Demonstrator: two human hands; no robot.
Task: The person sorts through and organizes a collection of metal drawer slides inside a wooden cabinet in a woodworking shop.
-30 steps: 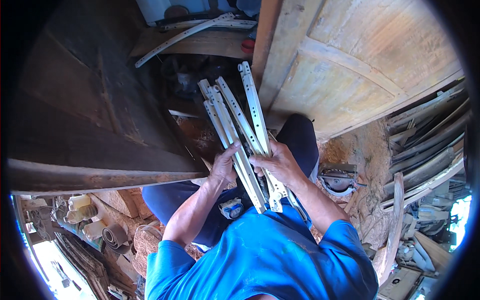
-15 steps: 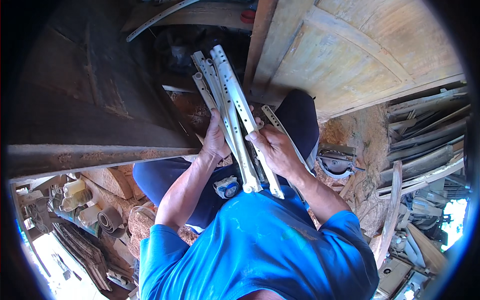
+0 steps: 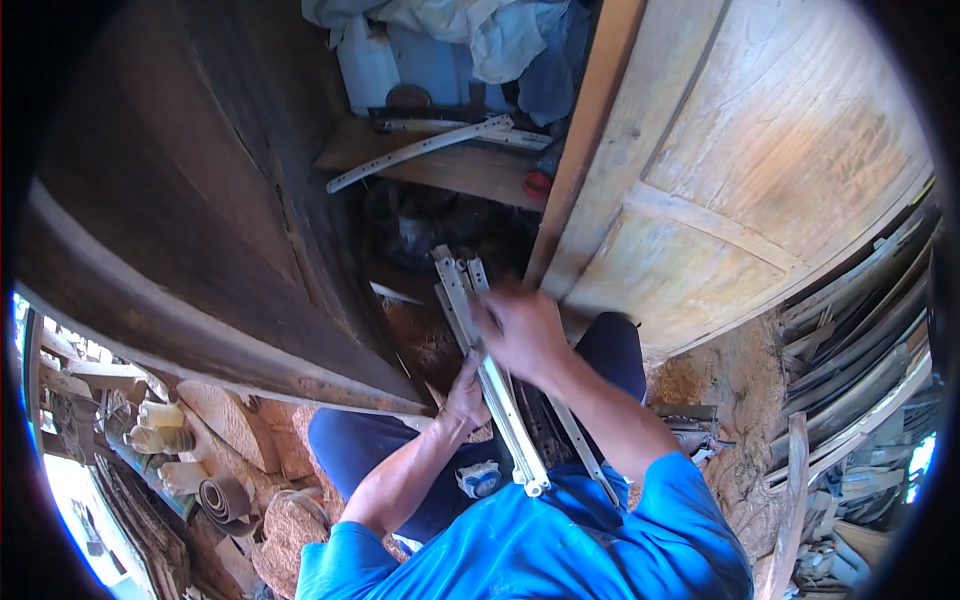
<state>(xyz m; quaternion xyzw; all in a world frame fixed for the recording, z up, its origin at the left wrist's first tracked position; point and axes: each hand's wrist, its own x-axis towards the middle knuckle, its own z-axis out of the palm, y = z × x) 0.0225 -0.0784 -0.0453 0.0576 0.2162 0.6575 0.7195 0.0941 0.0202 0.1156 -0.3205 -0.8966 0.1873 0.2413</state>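
Comparing with the preceding view, we find the right hand [image 3: 525,335] nearer the upper ends of the pale rails [image 3: 504,410] (its blurred fingers' closure we cannot tell), so the left hand [image 3: 466,396], fingers clamped around their middle, apparently bears their weight.

I can make out no readable words, numbers or signs here. On the pale metal rails [image 3: 512,430] I hold, and on the small blue-and-white object [image 3: 481,480] beside them, I read no marking.

Glare [image 3: 68,500] whitens the lower left while the right hand [image 3: 522,335] blurs.
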